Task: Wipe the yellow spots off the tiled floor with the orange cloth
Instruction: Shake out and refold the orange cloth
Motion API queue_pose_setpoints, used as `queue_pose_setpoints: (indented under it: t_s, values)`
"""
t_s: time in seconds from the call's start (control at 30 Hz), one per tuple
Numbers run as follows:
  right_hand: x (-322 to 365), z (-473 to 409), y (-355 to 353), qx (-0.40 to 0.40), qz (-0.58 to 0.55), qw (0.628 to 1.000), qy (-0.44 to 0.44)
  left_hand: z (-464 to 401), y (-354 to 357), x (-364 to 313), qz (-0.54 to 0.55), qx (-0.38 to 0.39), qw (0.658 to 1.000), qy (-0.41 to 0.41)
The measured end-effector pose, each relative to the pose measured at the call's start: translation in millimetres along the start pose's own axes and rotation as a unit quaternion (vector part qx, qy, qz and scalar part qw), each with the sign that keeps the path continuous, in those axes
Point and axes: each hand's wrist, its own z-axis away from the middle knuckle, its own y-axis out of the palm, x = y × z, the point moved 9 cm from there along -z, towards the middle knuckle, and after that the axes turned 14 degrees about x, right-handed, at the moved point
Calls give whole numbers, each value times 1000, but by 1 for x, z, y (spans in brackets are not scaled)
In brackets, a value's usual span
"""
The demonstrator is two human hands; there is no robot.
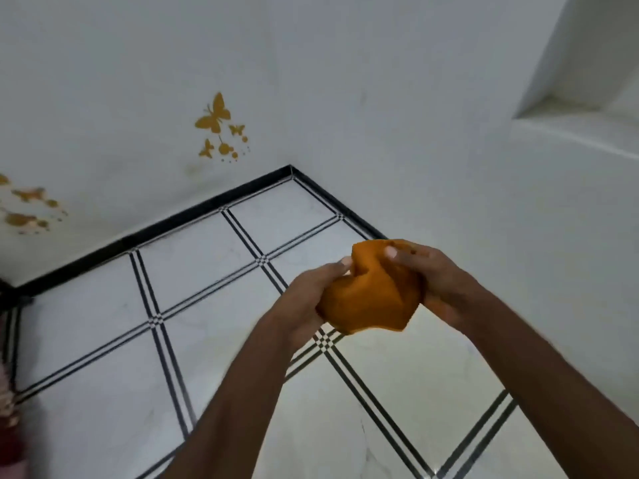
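Note:
An orange cloth is bunched up in the air above the tiled floor, held between both hands. My left hand grips its left side with the thumb on the top fold. My right hand grips its right side, thumb pressed on the upper edge. The floor is white tile with black striped lines. I can make out no yellow spots on the visible tiles.
Two white walls meet at a corner with a black skirting strip along the floor. Yellow butterfly stickers are on the left wall. A recessed ledge is in the right wall. Something pinkish shows at the left edge.

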Motion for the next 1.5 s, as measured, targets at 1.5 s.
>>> queue_pose_setpoints:
  t_s: [1.5]
  values:
    - [408, 274, -88, 12, -115, 989, -90, 93, 380, -306, -428, -240, 836, 244]
